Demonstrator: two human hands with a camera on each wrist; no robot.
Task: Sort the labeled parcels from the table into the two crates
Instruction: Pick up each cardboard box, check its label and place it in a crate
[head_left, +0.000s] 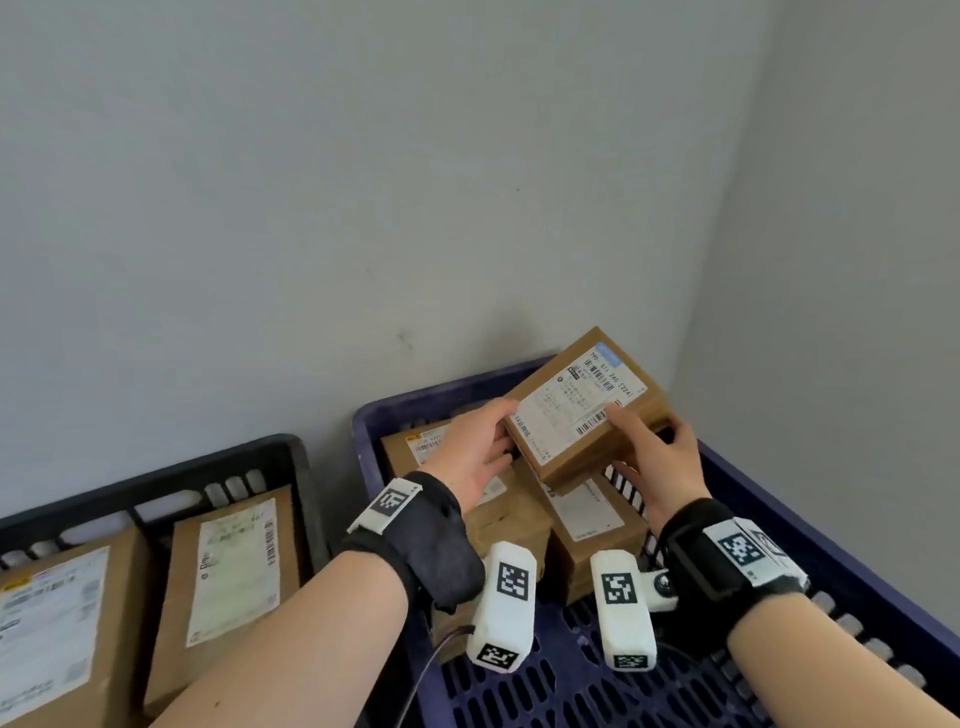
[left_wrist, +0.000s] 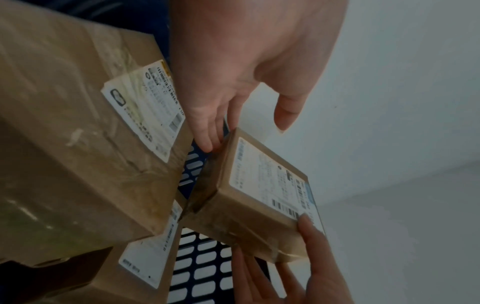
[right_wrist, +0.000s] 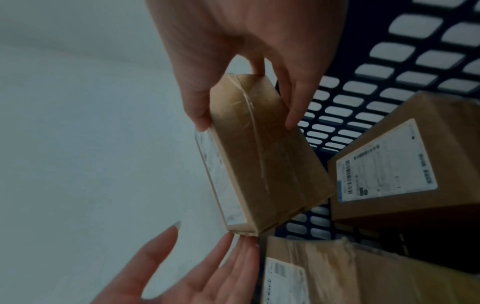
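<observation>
Above the blue crate both hands carry a small brown parcel with a white barcode label facing up. My right hand grips its near right end, thumb on the label and fingers underneath; in the right wrist view the thumb and a finger pinch the parcel. My left hand touches the left end with straight fingers, and the left wrist view shows its fingertips against the parcel while the thumb stands off it.
Several labeled brown parcels lie stacked at the back of the blue crate, whose perforated floor shows in front. A black crate at the left holds two larger parcels. Grey walls close in behind and to the right.
</observation>
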